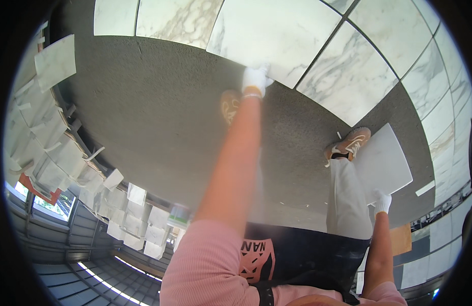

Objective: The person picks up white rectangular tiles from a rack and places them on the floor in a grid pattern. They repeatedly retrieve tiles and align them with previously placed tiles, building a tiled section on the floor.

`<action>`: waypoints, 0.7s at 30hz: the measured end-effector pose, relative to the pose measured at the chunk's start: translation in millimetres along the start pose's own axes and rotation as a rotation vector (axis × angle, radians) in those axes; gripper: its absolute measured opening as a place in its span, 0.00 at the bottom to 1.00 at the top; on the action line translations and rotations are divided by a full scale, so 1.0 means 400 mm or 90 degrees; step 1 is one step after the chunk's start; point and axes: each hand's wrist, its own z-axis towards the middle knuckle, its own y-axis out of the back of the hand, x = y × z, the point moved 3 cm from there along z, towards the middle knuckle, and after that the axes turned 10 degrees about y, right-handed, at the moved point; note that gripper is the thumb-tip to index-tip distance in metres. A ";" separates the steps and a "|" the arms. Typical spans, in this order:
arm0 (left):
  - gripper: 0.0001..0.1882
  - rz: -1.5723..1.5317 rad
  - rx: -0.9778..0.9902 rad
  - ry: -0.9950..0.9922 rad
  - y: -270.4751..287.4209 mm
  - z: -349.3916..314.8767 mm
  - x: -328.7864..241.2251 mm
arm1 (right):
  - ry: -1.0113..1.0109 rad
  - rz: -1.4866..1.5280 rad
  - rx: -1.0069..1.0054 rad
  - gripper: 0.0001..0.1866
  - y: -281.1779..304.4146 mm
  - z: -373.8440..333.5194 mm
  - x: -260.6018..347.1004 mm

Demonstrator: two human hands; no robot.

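Observation:
My left hand (256, 80), in a white glove, is closed on the near edge of a large white marble tile (274, 33) with faint grey veins. Its fingertips are partly lost against the pale stone. Lower right, my gloved right hand (382, 202) grips the near edge of a plain white tile (386, 158). That tile is tilted beside my right shoe, and the fingers behind it are hidden. Just right of the first tile lies a marble tile (348, 74) with stronger grey veins.
More marble tiles (177, 20) lie in rows across the far side and right, with dark gaps between them. Grey floor (159, 112) surrounds my shoes (354, 141). Stacked pale slabs (47, 117) line the left. A small tub (179, 216) stands near my left sleeve. White scraps lie about.

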 end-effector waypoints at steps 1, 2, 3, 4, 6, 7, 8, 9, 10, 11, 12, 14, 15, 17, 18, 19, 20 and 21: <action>0.21 0.027 0.005 0.004 -0.002 0.000 -0.001 | -0.019 -0.003 -0.012 0.13 0.000 0.002 -0.003; 0.22 0.054 0.000 0.003 -0.003 -0.003 -0.006 | 0.001 -0.001 -0.007 0.13 -0.004 0.003 -0.002; 0.22 0.051 -0.009 0.005 -0.004 -0.010 -0.012 | 0.002 0.001 -0.007 0.12 -0.006 0.003 -0.001; 0.23 0.048 -0.027 0.004 -0.007 -0.020 -0.018 | -0.013 0.015 -0.005 0.12 -0.008 0.001 -0.002; 0.23 0.053 -0.038 0.015 -0.013 -0.040 -0.033 | 0.010 0.005 -0.007 0.13 -0.013 -0.004 0.006; 0.23 0.062 -0.031 0.027 -0.015 -0.049 -0.039 | 0.001 0.007 -0.021 0.13 -0.013 -0.008 0.008; 0.23 0.075 -0.032 0.050 -0.015 -0.053 -0.041 | 0.014 0.003 -0.013 0.14 -0.015 -0.011 0.014; 0.23 0.129 -0.036 0.060 -0.013 -0.051 -0.040 | 0.012 -0.002 -0.017 0.14 -0.015 -0.014 0.018; 0.23 0.189 -0.048 0.080 -0.008 -0.044 -0.034 | -0.005 -0.001 -0.027 0.14 -0.013 -0.016 0.019; 0.23 0.248 -0.060 0.099 -0.001 -0.030 -0.024 | -0.003 0.003 -0.018 0.15 -0.013 -0.016 0.022; 0.23 0.285 -0.026 0.042 0.010 -0.010 -0.023 | -0.016 0.012 -0.016 0.16 -0.012 -0.016 0.020; 0.23 0.269 0.029 0.003 0.020 0.045 0.006 | -0.027 0.010 -0.017 0.16 -0.005 -0.011 0.013; 0.23 0.119 0.023 0.063 0.024 0.077 0.031 | -0.024 0.003 -0.017 0.16 -0.003 -0.006 0.008; 0.22 0.282 0.073 -0.152 0.036 0.110 0.027 | -0.025 -0.004 -0.016 0.15 0.002 0.002 -0.006; 0.22 0.345 0.087 -0.219 0.035 0.115 0.026 | -0.027 -0.005 -0.015 0.14 0.005 0.005 -0.012; 0.22 0.327 0.058 -0.107 0.041 0.123 0.037 | -0.052 0.000 -0.026 0.14 0.008 0.007 -0.020; 0.22 0.246 0.053 -0.060 0.044 0.123 0.037 | -0.024 -0.003 -0.021 0.14 0.009 0.009 -0.021; 0.22 0.120 0.054 0.042 0.047 0.118 0.040 | -0.020 -0.002 -0.026 0.14 0.010 0.010 -0.023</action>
